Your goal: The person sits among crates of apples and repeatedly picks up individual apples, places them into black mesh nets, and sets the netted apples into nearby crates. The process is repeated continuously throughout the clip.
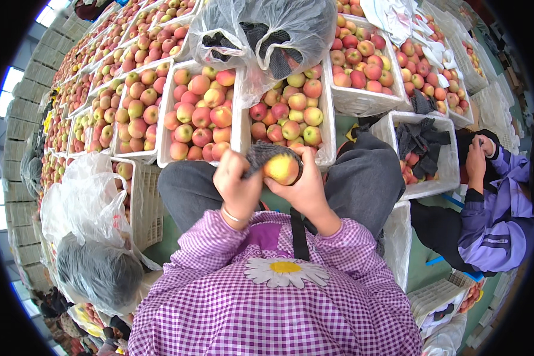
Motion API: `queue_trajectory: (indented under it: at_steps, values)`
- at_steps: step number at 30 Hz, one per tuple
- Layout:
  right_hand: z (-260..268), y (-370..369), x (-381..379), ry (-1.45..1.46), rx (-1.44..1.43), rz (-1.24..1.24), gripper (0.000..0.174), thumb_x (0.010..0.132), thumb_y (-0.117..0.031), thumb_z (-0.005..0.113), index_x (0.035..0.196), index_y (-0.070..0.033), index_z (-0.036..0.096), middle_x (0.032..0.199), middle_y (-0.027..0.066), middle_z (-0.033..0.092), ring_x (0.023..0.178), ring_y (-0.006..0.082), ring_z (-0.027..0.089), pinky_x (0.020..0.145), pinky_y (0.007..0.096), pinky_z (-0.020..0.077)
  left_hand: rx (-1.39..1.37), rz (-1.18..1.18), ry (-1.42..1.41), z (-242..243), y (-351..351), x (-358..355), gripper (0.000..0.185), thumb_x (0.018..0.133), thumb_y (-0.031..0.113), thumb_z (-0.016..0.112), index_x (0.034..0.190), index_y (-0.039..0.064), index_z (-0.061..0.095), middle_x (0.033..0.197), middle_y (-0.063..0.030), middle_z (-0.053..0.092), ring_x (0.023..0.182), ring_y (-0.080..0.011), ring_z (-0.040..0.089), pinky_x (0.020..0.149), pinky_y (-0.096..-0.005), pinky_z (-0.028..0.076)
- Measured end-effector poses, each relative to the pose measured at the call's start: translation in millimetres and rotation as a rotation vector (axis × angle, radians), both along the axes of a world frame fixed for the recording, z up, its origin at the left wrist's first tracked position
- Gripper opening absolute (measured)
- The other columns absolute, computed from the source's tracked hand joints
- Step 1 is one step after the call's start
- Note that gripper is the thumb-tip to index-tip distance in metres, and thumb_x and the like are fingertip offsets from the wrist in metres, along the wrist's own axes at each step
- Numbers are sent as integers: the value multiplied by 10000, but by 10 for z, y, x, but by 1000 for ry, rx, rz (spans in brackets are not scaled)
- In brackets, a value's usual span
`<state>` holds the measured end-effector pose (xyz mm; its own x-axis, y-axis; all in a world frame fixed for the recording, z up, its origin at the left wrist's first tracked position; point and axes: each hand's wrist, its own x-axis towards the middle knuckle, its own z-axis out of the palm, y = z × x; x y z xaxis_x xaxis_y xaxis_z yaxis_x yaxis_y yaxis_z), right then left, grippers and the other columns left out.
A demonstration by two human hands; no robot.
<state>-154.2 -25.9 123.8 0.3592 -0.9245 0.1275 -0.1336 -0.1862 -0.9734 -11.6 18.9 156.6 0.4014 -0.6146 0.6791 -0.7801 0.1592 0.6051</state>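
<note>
A yellow-red apple (282, 169) rests in my right hand (303, 182), its lower side against the fingers. Dark grey mesh netting (263, 155) lies over the apple's far side and runs to my left hand (232, 184), which pinches it. The left hand is slightly blurred. Both hands are above my lap, just in front of a white crate (331, 129) of apples. Left of that stands a second white crate (161, 133) filled with red and yellow apples. A clear plastic bag (311, 26) holding dark netting sits across the far ends of both crates.
On the right, a crate (449, 184) holds apples and loose dark netting (422, 142), beside a seated person (494, 222) in a purple jacket. A tall lattice-sided crate (147, 204) with plastic bags (86, 191) stands at my left. Many apple crates stretch to the far left.
</note>
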Motion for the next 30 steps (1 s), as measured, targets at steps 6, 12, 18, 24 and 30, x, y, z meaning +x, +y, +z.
queue_trajectory:
  at_steps: [6,12,18,24,30]
  values:
    - [-114,-103,-67,-54,-118,-283,647,727,-77,859,1250,-29,482,1146,150,627,1051,277,648,917,386,511,293,-388,41,-71,278,-557,232,734,-36,742,872,27,567,849,-144,550,792,-341,561,691,-383,469]
    - [-330,-42,-59,-446,253,135,495,845,-59,767,1280,23,545,1239,126,638,1122,244,625,1009,371,482,176,-337,749,-322,103,-209,476,838,34,735,1254,15,506,1155,-97,584,1072,-205,571,952,-352,474]
    - [137,-264,-228,121,280,729,849,875,-190,734,1529,67,258,1399,274,502,1295,332,559,1060,413,475,546,-584,1904,-753,44,380,507,1082,415,468,1368,3,536,1273,-163,656,1127,-292,663,1004,-426,537]
    - [-231,-1796,537,370,-498,201,169,920,-176,641,1024,-56,696,1093,245,672,1033,420,646,895,483,522,471,-575,2111,-1218,120,537,582,1080,440,448,1457,-2,433,1391,-209,575,1270,-375,575,1111,-548,455]
    - [-1281,-2908,1390,769,-411,68,263,843,-283,729,1051,-131,787,1387,273,556,1306,437,482,1109,455,405,255,-873,2094,-1224,68,579,462,1026,231,600,1404,3,464,1281,-129,626,1158,-242,635,1028,-428,523]
